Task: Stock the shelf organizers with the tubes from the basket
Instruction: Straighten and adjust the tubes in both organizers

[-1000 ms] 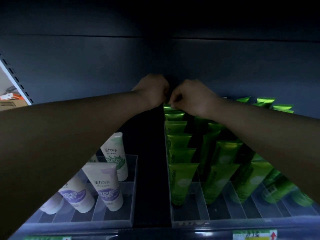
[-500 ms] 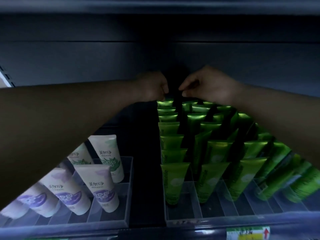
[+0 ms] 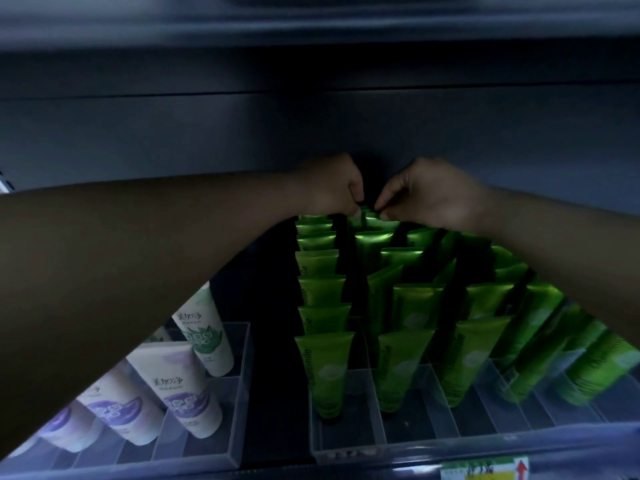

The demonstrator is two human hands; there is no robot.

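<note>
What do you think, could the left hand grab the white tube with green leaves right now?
Probably not yet: the left hand fiddles with green plastic tubes far back, while the white leaf-printed tube stands nearer, beneath its forearm.

light: dim, shelf interior nearly black | source: from front, sheen on green tubes (image 3: 372, 237) tops | shadow: deep behind both hands | blur: soft overall | edges: wide-angle bowing

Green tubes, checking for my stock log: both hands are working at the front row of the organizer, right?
Not the front: the head view shows left hand and right hand at the back row of green tubes in the organizer.
</note>
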